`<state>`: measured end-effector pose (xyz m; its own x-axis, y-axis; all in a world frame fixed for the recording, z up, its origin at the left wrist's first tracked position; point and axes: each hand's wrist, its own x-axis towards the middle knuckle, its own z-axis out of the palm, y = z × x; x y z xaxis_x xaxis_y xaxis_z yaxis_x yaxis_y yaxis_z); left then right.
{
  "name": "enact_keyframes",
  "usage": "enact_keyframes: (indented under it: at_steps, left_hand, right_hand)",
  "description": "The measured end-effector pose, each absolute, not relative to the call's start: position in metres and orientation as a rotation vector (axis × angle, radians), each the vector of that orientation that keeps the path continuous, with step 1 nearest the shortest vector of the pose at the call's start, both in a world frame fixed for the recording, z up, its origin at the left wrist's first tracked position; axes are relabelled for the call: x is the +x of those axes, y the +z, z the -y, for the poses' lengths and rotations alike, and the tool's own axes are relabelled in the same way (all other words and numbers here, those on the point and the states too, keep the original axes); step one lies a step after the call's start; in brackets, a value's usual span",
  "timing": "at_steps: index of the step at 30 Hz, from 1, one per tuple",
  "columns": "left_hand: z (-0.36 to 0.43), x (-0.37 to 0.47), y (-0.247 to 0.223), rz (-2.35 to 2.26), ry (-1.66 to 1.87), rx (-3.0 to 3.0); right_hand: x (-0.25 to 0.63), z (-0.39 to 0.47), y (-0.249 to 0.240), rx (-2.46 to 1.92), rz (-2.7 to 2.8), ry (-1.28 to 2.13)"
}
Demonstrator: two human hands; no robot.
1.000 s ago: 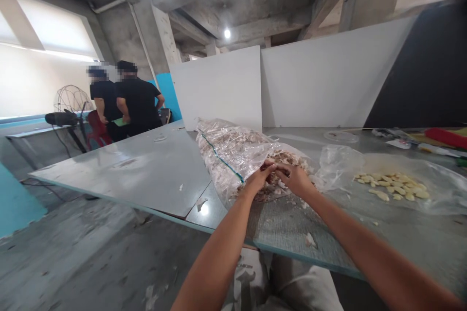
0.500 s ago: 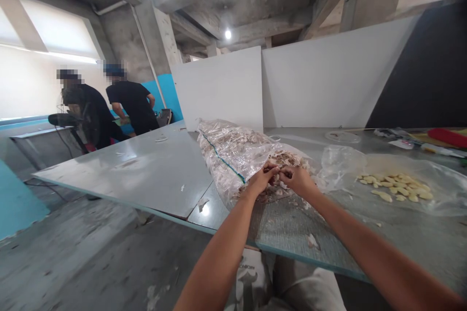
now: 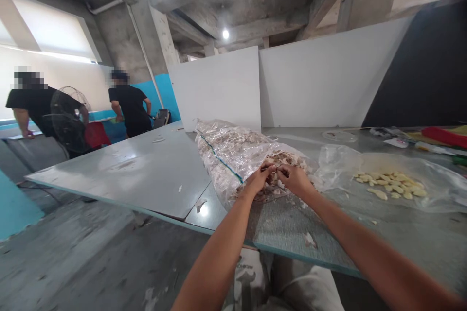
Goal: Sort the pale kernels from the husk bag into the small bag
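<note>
My left hand [image 3: 260, 180] and my right hand [image 3: 295, 180] meet over the open mouth of a large clear plastic bag [image 3: 228, 141] full of papery skins that look like garlic skins [image 3: 286, 158]. The fingers of both are closed in a pinch, fingertips almost touching. Whatever lies between them is too small and too hidden to make out. On the right, peeled pale-yellow cloves [image 3: 396, 184], which look like garlic, rest on another clear plastic bag [image 3: 339, 165]. A green-blue cord [image 3: 221, 158] runs along the full bag.
The grey table [image 3: 146, 175] carries scattered skin scraps [image 3: 310, 240]. A clear round lid [image 3: 339, 136] and a red object [image 3: 443, 137] lie towards the back right. White boards [image 3: 219, 87] stand behind. Two people [image 3: 129, 102] work at the far left, near a fan [image 3: 69, 121].
Both hands keep their pinch at the bag's mouth, with only slight finger movement. My view has shifted a little. One person at the far left has moved further left.
</note>
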<state>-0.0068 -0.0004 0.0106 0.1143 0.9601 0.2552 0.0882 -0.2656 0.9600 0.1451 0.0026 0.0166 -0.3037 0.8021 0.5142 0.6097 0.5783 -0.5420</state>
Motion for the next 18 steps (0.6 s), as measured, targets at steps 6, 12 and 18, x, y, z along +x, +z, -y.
enact_keyframes:
  at_steps: [6,12,18]
  left_hand:
    - [0.0020,-0.0085,0.0125,-1.098,1.271,1.554]
    - [-0.0030,-0.0083,0.0067,-1.056,1.277,1.551]
    - [0.0005,-0.0079,0.0113,-1.101,1.264,1.548]
  right_hand:
    - [0.1451,0.0028,0.0218,-1.095,2.026,0.349]
    - [0.1470,0.0000,0.0208,-1.109,2.036,0.372]
    - [0.1478,0.0012,0.0242,-1.140,2.085,0.392]
